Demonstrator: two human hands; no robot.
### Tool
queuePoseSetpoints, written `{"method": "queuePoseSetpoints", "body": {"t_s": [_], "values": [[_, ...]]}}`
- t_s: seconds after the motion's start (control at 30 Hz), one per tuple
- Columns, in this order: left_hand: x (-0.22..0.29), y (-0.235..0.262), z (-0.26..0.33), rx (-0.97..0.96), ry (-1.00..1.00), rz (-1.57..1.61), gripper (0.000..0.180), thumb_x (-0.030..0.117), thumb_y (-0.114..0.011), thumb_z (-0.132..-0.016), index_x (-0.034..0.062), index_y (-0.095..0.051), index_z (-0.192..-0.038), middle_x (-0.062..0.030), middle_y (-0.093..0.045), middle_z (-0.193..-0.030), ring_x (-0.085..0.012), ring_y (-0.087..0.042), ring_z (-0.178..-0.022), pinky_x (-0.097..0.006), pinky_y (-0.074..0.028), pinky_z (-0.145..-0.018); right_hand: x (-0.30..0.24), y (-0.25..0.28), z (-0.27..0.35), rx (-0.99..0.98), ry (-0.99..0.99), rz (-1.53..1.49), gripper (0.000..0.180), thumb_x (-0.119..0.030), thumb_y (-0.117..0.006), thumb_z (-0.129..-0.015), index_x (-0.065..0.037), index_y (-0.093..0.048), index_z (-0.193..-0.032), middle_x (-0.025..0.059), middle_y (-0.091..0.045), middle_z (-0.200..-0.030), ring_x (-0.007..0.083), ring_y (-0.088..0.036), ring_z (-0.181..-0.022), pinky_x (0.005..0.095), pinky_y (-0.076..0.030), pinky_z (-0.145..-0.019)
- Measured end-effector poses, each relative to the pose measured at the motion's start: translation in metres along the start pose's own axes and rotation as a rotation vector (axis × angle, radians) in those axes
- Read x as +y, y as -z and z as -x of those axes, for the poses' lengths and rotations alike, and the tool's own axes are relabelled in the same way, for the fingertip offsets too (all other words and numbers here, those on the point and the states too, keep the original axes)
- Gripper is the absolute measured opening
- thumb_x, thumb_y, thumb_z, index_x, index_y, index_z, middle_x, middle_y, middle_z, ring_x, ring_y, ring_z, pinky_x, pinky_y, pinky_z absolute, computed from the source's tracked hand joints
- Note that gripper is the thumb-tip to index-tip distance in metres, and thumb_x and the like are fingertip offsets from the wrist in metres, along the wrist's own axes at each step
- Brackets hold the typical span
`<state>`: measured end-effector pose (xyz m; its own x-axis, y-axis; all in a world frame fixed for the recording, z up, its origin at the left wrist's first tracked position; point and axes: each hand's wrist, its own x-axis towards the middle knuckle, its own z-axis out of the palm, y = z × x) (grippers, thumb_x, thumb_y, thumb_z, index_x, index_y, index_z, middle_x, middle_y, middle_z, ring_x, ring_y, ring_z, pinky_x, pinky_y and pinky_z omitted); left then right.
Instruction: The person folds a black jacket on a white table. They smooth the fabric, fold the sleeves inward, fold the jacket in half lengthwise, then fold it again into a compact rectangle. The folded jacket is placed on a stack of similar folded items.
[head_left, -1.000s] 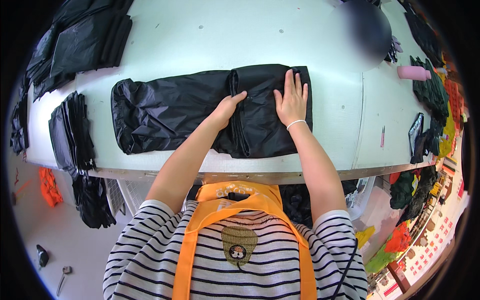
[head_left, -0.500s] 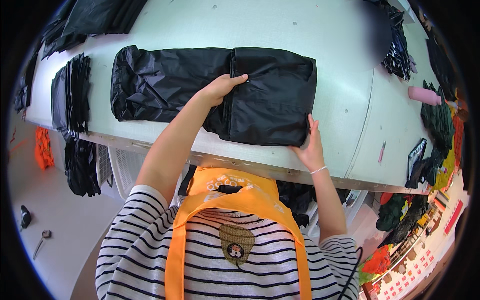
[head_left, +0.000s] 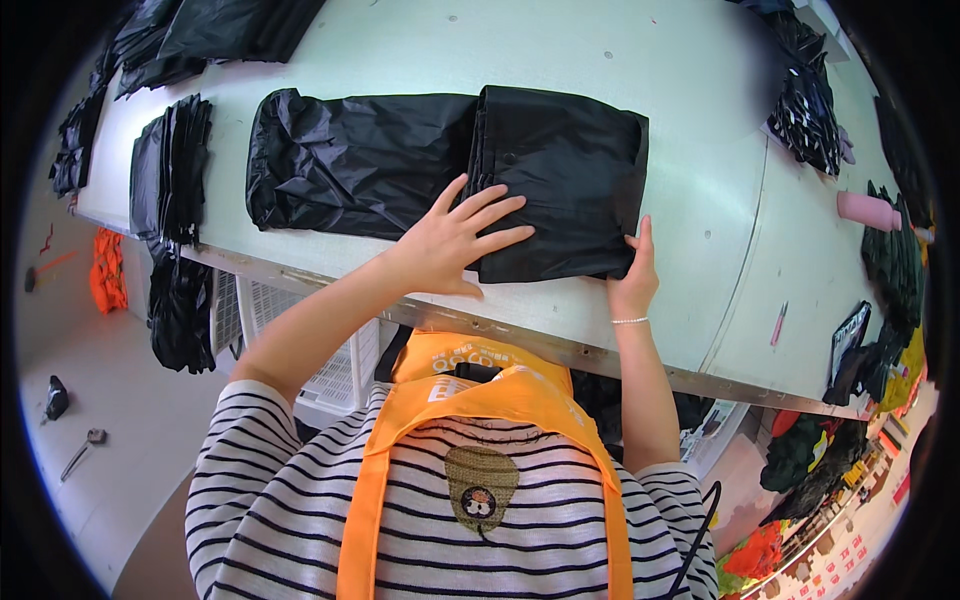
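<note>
Head view: spread left hand [head_left: 443, 243] and half-open right hand [head_left: 634, 282] touch folded glossy black fabric [head_left: 572, 180] near front edge of pale counter [head_left: 690, 290].

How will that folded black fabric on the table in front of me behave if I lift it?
The folded black fabric would probably sag and flop, judging by its soft wrinkles and creases. Its sheen suggests it could feel slippery. It is likely light for its spread, since the layers look thin.

A pink bottle [head_left: 868, 211] is resting on the tabletop [head_left: 700, 190] at right; a pink tool [head_left: 778, 326], perhaps snips, is lying nearer; a white crate [head_left: 338, 380] is standing below.
</note>
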<state>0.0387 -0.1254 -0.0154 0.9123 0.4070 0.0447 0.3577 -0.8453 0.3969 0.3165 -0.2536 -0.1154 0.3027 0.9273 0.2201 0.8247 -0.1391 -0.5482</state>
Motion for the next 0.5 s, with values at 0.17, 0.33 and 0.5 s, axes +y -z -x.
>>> {"method": "queuePoseSetpoints", "body": {"t_s": [0.17,0.33,0.5], "values": [[-0.033,-0.048,0.006,-0.031,0.013,-0.065,0.030,0.008,-0.068,-0.064,0.0102,-0.056,-0.092,-0.0042,-0.053,-0.113,-0.0239,-0.050,-0.109,-0.035,-0.043,-0.088,0.002,0.007,0.000,-0.048,0.124,0.038,0.096,0.007,-0.070,-0.062,-0.016,-0.029,-0.145,0.0087,-0.058,-0.103,0.0264,-0.062,-0.087,0.0332,-0.051,-0.064],[-0.059,-0.087,0.000,0.148,0.057,-0.074,0.025,0.008,-0.065,-0.063,0.0108,-0.058,-0.087,-0.0036,-0.053,-0.096,-0.0241,-0.051,-0.098,-0.034,-0.044,-0.081,0.000,0.012,-0.001,-0.225,0.073,0.069,0.084,-0.004,-0.073,-0.071,-0.009,-0.032,-0.143,0.0107,-0.058,-0.110,0.0295,-0.057,-0.103,0.0376,-0.047,-0.084],[-0.051,-0.087,0.008,0.203,0.069,-0.070,0.025,0.009,-0.064,-0.064,0.0112,-0.058,-0.087,-0.0042,-0.052,-0.092,-0.0245,-0.050,-0.093,-0.034,-0.043,-0.078,-0.048,0.063,-0.044,-0.279,0.390,0.051,0.073,-0.027,-0.069,-0.080,-0.006,-0.036,-0.141,0.0133,-0.052,-0.127,0.0337,-0.048,-0.116,0.0479,-0.032,-0.101]]}}
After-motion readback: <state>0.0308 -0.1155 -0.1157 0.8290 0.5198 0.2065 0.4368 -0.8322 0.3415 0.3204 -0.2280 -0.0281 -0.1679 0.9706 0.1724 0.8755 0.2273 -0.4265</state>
